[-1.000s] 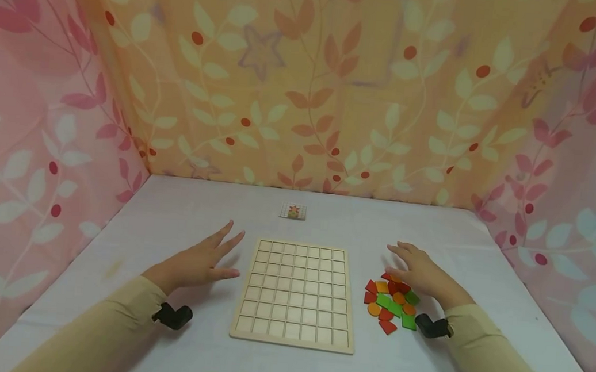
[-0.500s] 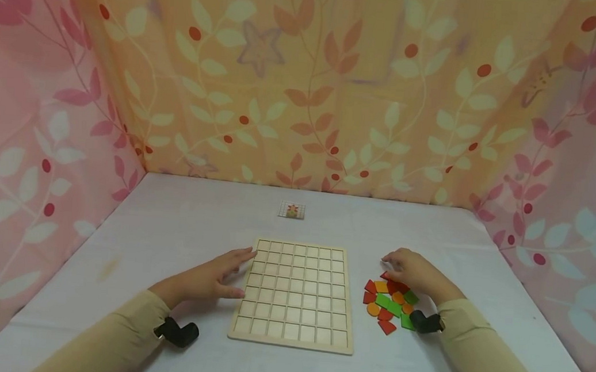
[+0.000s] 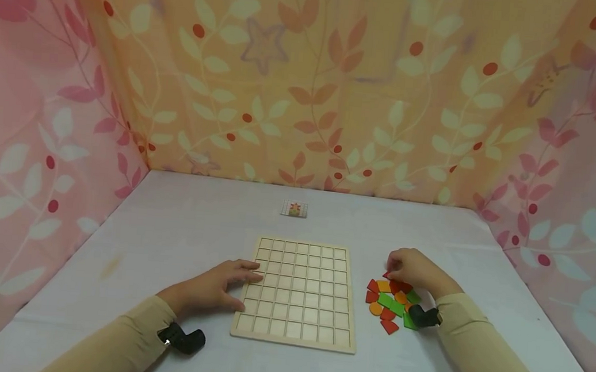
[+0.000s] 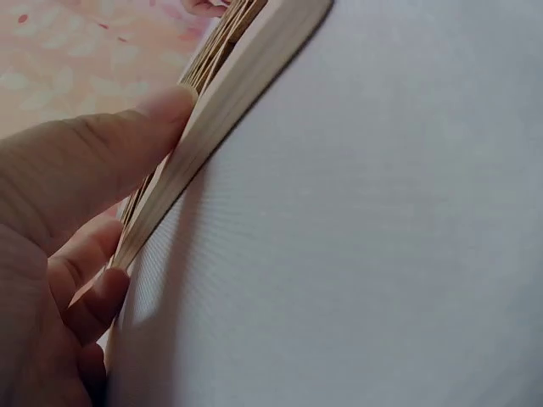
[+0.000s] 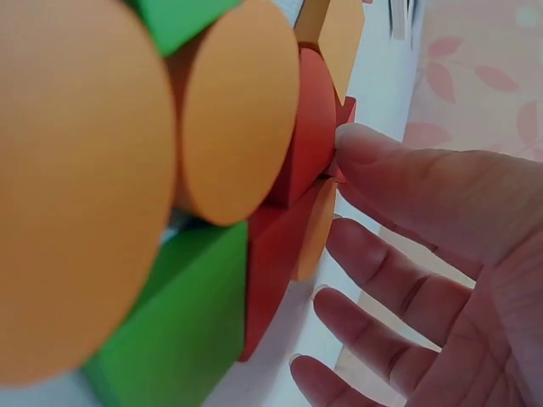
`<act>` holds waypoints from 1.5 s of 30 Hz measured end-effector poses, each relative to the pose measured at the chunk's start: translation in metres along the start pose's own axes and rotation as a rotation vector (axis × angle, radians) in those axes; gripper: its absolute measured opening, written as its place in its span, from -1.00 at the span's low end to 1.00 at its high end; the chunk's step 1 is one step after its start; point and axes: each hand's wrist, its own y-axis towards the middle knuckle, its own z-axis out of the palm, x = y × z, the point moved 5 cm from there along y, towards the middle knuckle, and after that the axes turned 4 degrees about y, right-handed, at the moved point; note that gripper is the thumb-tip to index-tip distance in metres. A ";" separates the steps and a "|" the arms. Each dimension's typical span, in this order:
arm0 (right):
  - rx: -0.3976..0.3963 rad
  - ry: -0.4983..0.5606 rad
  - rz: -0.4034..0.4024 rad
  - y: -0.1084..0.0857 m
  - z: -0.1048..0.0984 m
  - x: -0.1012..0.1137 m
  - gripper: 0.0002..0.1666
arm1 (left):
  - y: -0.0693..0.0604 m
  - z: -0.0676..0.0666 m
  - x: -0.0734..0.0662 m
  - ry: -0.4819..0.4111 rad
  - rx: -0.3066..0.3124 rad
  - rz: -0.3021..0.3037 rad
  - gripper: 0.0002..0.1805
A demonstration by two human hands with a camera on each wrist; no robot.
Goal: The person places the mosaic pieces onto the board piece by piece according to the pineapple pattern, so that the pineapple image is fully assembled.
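Note:
A pale wooden board (image 3: 298, 292) with a grid of square recesses lies mid-table. My left hand (image 3: 213, 287) rests on its left edge, fingers extended over the rim; in the left wrist view the thumb (image 4: 127, 140) touches the board's rim. To the right of the board lies a pile of flat red, orange and green pieces, among them a green piece (image 3: 390, 304) and an orange disc (image 3: 375, 309). At the pile's far edge my right hand (image 3: 416, 270) pinches a red piece (image 3: 386, 274) between thumb and index finger. Its other fingers curl loosely in the right wrist view.
A small card (image 3: 294, 209) with a printed picture on a grid lies behind the board. White cloth (image 3: 170, 229) covers the table. Patterned curtains (image 3: 304, 94) stand at the back and both sides.
My left hand has come right and down from above the table onto the board's left edge. My right hand has lowered to the pile, its thumb and index finger closing on a red piece.

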 end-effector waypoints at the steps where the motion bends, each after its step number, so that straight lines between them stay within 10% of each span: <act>1: 0.005 0.001 0.007 0.000 0.000 0.000 -0.89 | 0.000 0.000 0.000 0.008 0.004 0.002 -0.28; 24: 0.063 0.048 0.022 0.008 -0.005 0.009 -0.86 | -0.001 0.001 -0.011 0.032 0.029 0.031 -0.29; 45: -0.041 0.209 -0.290 0.055 0.012 0.120 -0.93 | -0.002 0.003 -0.011 0.072 0.070 0.028 -0.27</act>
